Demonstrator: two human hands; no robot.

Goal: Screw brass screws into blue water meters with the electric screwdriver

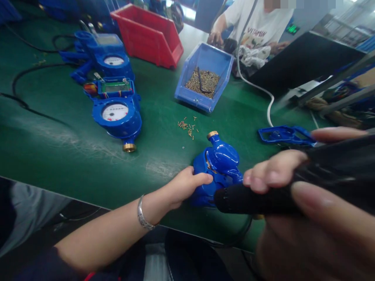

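Observation:
My left hand grips a blue water meter from its left side, thumb pressed over the casing. The meter lies tipped on the green bench, with a brass threaded end pointing away from me. Close to the camera, my right hand is wrapped around a black electric screwdriver. The screwdriver's nose is in front of the meter's near side, so I cannot tell whether its tip touches. Loose brass screws lie scattered just beyond the meter.
A blue bin holds many small screws and a black hex key. Behind it stands a red bin. More water meters with cables sit at left. A blue cover frame lies at right. Across the bench, a person's hand shows.

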